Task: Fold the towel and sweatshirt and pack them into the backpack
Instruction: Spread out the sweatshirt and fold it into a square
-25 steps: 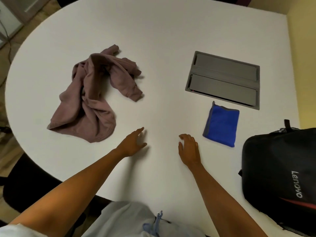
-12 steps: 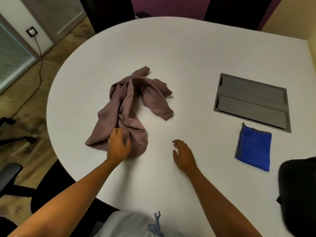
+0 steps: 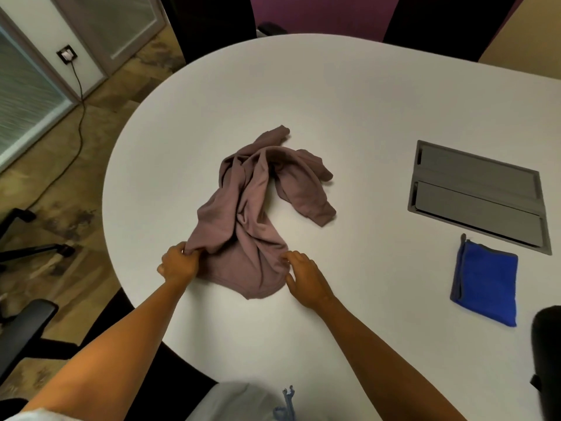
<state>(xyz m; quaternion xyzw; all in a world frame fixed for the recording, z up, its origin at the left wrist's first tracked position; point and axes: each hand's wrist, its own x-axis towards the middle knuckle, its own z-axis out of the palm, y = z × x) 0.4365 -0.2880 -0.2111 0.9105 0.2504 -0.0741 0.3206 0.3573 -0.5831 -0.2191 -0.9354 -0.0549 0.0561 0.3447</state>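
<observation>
A crumpled pink-brown sweatshirt lies on the white table, in front of the person. The left hand pinches the near left corner of it, with fingers curled tight on the cloth. The right hand rests at the near right edge, with its fingertips bent onto the cloth; I cannot tell if it really grips. One sleeve sticks out to the right. The blue towel lies folded, well apart to the right, near a grey hatch set in the table. A bit of the black backpack shows at the right edge. No writing can be read anywhere.
</observation>
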